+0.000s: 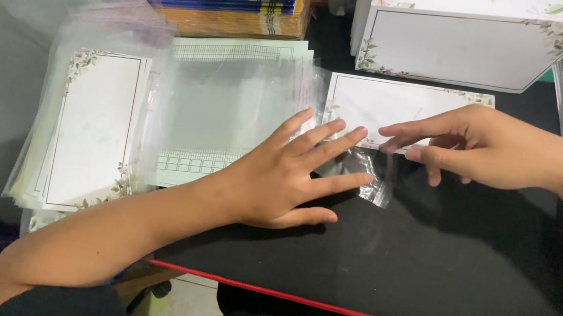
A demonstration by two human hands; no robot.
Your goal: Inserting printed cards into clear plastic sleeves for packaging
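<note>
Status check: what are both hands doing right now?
Left hand flat, fingers spread, pinning clear plastic sleeve. Right hand open, fingertips on white floral-bordered card. Nothing in the way.

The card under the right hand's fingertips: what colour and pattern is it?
The card is white with a thin dark line border and small floral sprigs at its corners, in the head view.
</note>
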